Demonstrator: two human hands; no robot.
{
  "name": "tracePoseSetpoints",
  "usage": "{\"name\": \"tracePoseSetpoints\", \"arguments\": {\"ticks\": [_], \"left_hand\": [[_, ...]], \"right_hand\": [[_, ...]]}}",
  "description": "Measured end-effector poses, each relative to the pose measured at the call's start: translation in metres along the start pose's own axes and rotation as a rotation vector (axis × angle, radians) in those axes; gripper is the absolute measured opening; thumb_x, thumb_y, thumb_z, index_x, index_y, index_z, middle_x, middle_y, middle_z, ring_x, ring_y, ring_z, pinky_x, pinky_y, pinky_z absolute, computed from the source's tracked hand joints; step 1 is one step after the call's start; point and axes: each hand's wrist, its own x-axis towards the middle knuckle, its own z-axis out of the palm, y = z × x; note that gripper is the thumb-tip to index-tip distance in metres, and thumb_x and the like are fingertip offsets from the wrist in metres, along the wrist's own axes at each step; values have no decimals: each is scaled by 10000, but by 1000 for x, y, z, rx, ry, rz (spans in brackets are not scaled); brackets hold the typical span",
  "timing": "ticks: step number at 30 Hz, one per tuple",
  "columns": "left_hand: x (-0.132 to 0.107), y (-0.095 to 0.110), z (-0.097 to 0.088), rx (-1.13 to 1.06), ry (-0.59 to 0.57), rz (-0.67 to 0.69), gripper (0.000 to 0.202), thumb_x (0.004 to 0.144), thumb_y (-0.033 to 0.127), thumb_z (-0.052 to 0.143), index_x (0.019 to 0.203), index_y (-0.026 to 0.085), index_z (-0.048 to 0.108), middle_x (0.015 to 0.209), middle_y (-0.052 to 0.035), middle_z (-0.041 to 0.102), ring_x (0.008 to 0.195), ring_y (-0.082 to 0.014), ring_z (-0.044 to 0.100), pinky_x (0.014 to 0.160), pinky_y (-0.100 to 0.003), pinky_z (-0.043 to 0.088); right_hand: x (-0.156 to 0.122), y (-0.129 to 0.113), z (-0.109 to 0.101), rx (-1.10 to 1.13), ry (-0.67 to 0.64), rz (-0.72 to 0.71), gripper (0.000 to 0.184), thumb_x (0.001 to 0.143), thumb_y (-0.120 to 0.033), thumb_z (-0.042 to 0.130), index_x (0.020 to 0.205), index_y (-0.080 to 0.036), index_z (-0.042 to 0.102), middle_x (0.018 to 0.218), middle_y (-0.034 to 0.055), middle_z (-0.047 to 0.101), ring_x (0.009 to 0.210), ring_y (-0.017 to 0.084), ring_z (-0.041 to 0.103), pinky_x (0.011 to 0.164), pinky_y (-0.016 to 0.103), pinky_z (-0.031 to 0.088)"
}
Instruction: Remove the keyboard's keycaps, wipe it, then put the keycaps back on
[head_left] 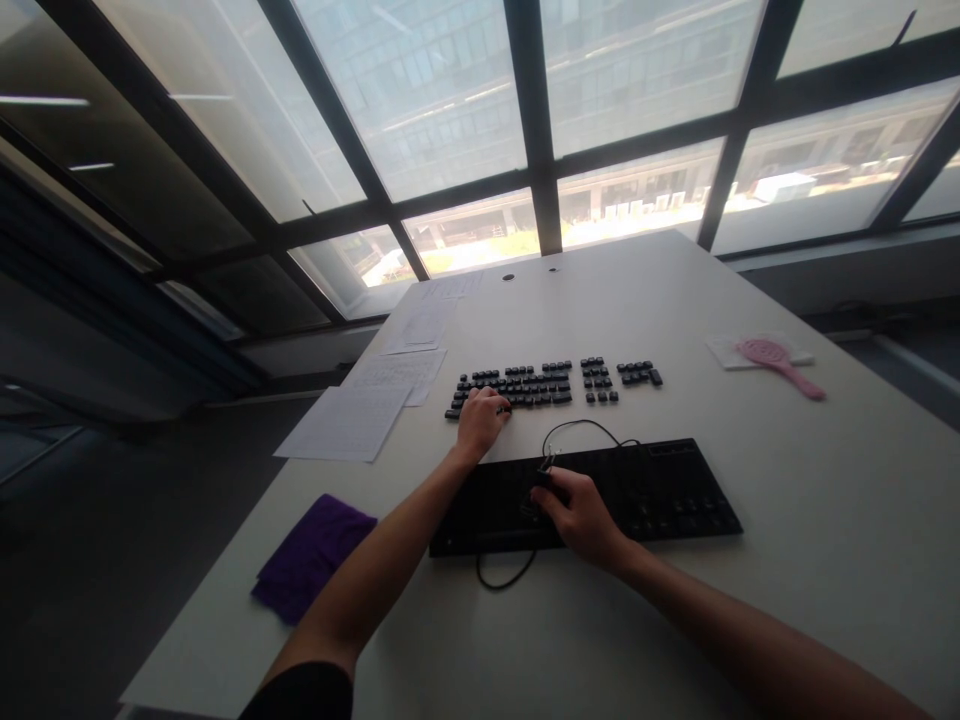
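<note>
A black keyboard (480, 510) lies across the white table, most of its keys off and some still on at its right end. Beyond it, loose black keycaps (536, 388) are laid out in rows and blocks. My left hand (480, 420) reaches over the keyboard to the bottom row on the left, fingertips closed on a keycap (504, 408). Over the middle of the keyboard, my right hand (577, 510) is closed round a small dark tool with thin metal wires pointing up, which looks like a keycap puller (547, 464). Its lower part is hidden by the fingers.
A black cable (581, 422) loops behind the keyboard and out at its front. Left are a folded purple cloth (311, 555) and printed sheets (349, 422). A pink hairbrush (780, 365) lies on a clear packet at the right. Large windows (450, 100) stand behind the table.
</note>
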Motion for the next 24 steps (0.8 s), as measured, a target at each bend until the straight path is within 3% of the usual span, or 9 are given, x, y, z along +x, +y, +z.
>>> {"name": "tracePoseSetpoints", "arguments": {"ticks": [4, 8, 11, 13, 18, 21, 24], "left_hand": [[2, -2, -3, -20, 5, 5, 175, 766, 134, 761, 923, 210, 762, 980, -67, 652, 989, -259, 556, 941, -392, 467], [-6, 5, -20, -45, 36, 1, 171, 797, 144, 741, 961, 192, 745, 976, -65, 654, 986, -245, 570, 950, -388, 462], [-32, 24, -39, -130, 83, 20, 115, 863, 156, 671, 955, 189, 732, 965, -58, 665, 973, -230, 584, 942, -381, 460], [-59, 40, -47, -227, 69, 40, 119, 898, 160, 622, 947, 195, 724, 958, -50, 678, 958, -217, 600, 918, -364, 469], [-126, 68, -39, -411, -54, 9, 165, 919, 148, 560, 970, 214, 703, 926, -42, 686, 906, -198, 624, 843, -333, 495], [-144, 71, -30, -444, -46, -7, 160, 909, 144, 552, 954, 209, 691, 903, -48, 676, 886, -204, 613, 816, -341, 496], [-147, 71, -31, -443, -52, 18, 164, 873, 115, 549, 908, 206, 681, 897, -54, 672, 878, -211, 594, 814, -356, 494]], "right_hand": [[2, 1, 0, 31, 12, 43, 211, 912, -296, 592, 755, -165, 642, 726, 25, 632, 674, 161, 543, 619, 263, 424], [6, 0, -2, 122, 68, 127, 245, 911, -345, 591, 770, -155, 657, 674, 20, 619, 628, 160, 542, 572, 259, 414], [7, -4, -5, 70, 112, 108, 227, 908, -319, 594, 751, -160, 635, 684, 21, 620, 644, 165, 543, 584, 263, 410], [7, -6, -7, -30, 76, 59, 198, 903, -262, 592, 732, -168, 618, 707, 21, 628, 672, 169, 546, 615, 268, 407], [5, -3, -8, -173, -86, -7, 159, 895, -170, 571, 747, -176, 628, 751, 30, 642, 698, 178, 560, 654, 283, 410], [2, -1, -8, -269, -166, -46, 180, 903, -162, 570, 729, -182, 613, 762, 32, 620, 709, 177, 553, 652, 285, 402], [-3, -2, -7, -392, -226, -132, 168, 911, -155, 563, 761, -193, 627, 789, 41, 605, 741, 182, 537, 657, 287, 396]]}}
